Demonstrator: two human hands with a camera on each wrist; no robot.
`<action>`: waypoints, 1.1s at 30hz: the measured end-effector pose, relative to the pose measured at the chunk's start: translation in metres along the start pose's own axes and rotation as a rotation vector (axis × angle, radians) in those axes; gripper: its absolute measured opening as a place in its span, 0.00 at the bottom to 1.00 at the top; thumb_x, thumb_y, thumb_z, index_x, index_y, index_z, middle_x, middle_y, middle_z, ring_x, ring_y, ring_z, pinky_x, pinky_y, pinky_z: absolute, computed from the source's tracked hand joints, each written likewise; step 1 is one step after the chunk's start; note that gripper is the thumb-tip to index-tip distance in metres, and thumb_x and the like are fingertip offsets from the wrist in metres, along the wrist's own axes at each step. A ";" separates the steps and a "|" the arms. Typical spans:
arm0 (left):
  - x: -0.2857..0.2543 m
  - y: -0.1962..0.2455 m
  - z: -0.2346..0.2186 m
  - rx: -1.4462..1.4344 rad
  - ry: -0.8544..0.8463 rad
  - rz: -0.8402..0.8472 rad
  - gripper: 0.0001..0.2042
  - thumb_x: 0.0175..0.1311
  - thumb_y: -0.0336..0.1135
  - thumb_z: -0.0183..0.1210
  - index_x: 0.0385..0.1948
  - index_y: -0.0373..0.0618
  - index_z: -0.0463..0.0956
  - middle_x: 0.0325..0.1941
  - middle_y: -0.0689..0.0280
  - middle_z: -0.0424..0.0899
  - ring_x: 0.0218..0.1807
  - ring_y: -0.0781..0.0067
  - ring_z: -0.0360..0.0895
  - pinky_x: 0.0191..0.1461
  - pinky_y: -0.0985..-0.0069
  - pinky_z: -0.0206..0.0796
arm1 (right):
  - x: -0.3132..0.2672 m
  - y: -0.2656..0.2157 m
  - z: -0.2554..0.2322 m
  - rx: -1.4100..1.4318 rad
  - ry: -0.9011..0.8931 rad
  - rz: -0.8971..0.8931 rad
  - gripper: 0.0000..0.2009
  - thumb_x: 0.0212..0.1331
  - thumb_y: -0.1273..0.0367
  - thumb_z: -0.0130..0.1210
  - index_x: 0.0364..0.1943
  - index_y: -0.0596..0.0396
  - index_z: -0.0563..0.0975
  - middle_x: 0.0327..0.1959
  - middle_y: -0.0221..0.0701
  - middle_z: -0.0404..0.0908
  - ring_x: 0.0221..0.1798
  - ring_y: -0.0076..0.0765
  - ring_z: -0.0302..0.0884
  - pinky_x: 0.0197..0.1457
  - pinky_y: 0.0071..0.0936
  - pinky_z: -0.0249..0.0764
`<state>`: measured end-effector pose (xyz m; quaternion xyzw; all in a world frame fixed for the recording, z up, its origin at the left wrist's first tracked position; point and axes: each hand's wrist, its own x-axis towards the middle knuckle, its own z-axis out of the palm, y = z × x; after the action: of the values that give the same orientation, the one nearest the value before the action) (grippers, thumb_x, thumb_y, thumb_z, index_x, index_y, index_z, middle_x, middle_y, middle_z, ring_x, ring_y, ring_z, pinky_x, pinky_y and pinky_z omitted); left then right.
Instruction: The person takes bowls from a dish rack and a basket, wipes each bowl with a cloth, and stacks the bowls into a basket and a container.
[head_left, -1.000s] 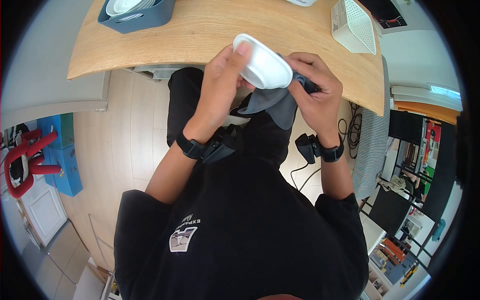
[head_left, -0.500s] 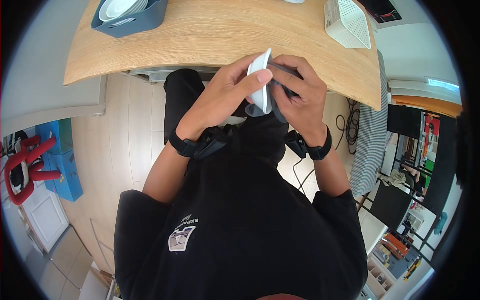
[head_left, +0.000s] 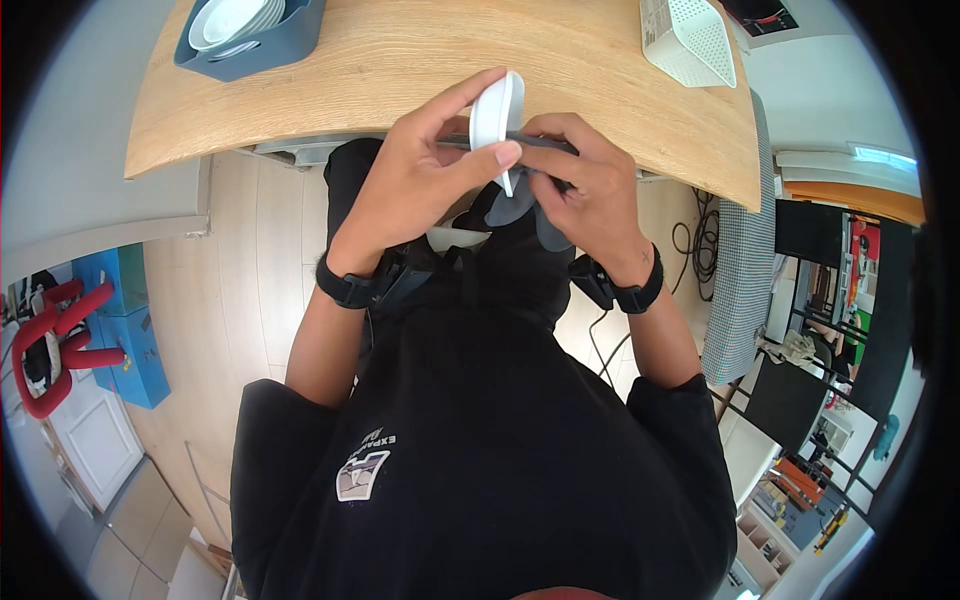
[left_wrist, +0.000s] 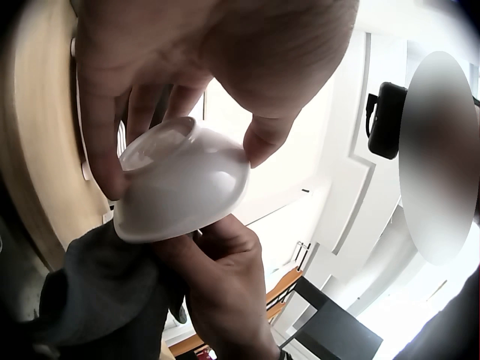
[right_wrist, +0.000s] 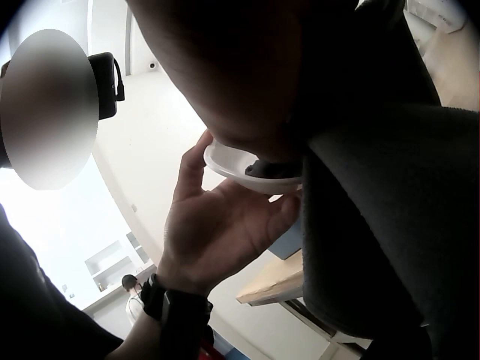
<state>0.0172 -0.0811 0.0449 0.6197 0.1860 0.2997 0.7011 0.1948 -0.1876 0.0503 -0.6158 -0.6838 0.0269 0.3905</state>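
Note:
A small white bowl stands on edge in the left hand, which grips its rim between thumb and fingers; the left wrist view shows the bowl's rounded outside and foot ring. The right hand pinches a dark grey cloth at the bowl's inner side. In the right wrist view the cloth hangs large in front, and part of it lies inside the bowl. Some right fingertips are hidden by cloth and bowl.
On the wooden table a blue-grey basket with stacked white dishes stands at the back left. A white perforated basket stands at the right. Both hands are above the lap at the table's front edge.
The bowl has turned from its outside facing the camera to standing on edge, and has moved slightly left with both hands. The cloth has moved to its inner side.

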 end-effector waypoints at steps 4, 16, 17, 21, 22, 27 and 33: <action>-0.001 -0.005 0.007 -0.084 0.019 -0.009 0.34 0.63 0.33 0.70 0.72 0.42 0.65 0.56 0.57 0.83 0.54 0.72 0.81 0.53 0.76 0.76 | -0.002 -0.008 -0.003 0.260 -0.001 0.156 0.17 0.47 0.83 0.59 0.40 0.53 0.87 0.42 0.30 0.85 0.37 0.30 0.85 0.38 0.23 0.80; -0.003 -0.001 0.001 -0.217 -0.145 -0.096 0.35 0.60 0.28 0.71 0.71 0.38 0.66 0.55 0.60 0.83 0.51 0.72 0.83 0.54 0.75 0.76 | 0.005 0.006 -0.011 -0.038 0.171 -0.062 0.13 0.43 0.82 0.64 0.34 0.53 0.87 0.41 0.31 0.86 0.35 0.31 0.85 0.36 0.23 0.80; -0.003 0.000 -0.001 -0.229 -0.141 -0.067 0.34 0.60 0.27 0.69 0.70 0.37 0.66 0.59 0.58 0.81 0.53 0.70 0.82 0.54 0.75 0.77 | 0.005 0.006 -0.011 -0.038 0.174 -0.059 0.13 0.43 0.82 0.64 0.34 0.53 0.87 0.41 0.31 0.86 0.35 0.31 0.85 0.36 0.23 0.80; -0.001 -0.002 -0.009 -0.237 -0.066 0.037 0.35 0.58 0.22 0.67 0.71 0.35 0.64 0.70 0.55 0.72 0.60 0.66 0.79 0.58 0.71 0.78 | 0.003 0.000 -0.007 0.024 0.087 0.073 0.13 0.43 0.82 0.64 0.35 0.53 0.87 0.40 0.30 0.85 0.35 0.32 0.85 0.35 0.23 0.79; -0.001 -0.002 -0.012 -0.238 -0.066 0.035 0.35 0.58 0.22 0.67 0.71 0.35 0.64 0.70 0.55 0.72 0.60 0.66 0.79 0.58 0.71 0.78 | 0.002 -0.001 -0.006 0.101 0.064 0.138 0.13 0.43 0.82 0.64 0.35 0.54 0.87 0.40 0.31 0.85 0.36 0.32 0.85 0.36 0.23 0.80; 0.001 -0.007 -0.014 -0.328 0.107 0.029 0.32 0.61 0.24 0.59 0.71 0.35 0.63 0.70 0.53 0.71 0.62 0.63 0.78 0.56 0.66 0.80 | -0.005 0.000 -0.004 0.350 0.053 0.225 0.13 0.45 0.84 0.62 0.37 0.57 0.86 0.42 0.34 0.85 0.41 0.31 0.85 0.42 0.24 0.81; -0.003 -0.013 -0.010 -0.484 0.203 -0.067 0.27 0.71 0.38 0.47 0.68 0.31 0.63 0.66 0.52 0.74 0.63 0.61 0.78 0.63 0.63 0.74 | -0.007 0.005 -0.013 0.268 0.115 0.207 0.13 0.46 0.84 0.62 0.38 0.58 0.86 0.43 0.34 0.85 0.44 0.31 0.85 0.46 0.24 0.82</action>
<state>0.0110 -0.0762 0.0305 0.3942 0.1984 0.3726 0.8163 0.2055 -0.1985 0.0532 -0.6259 -0.5835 0.1226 0.5027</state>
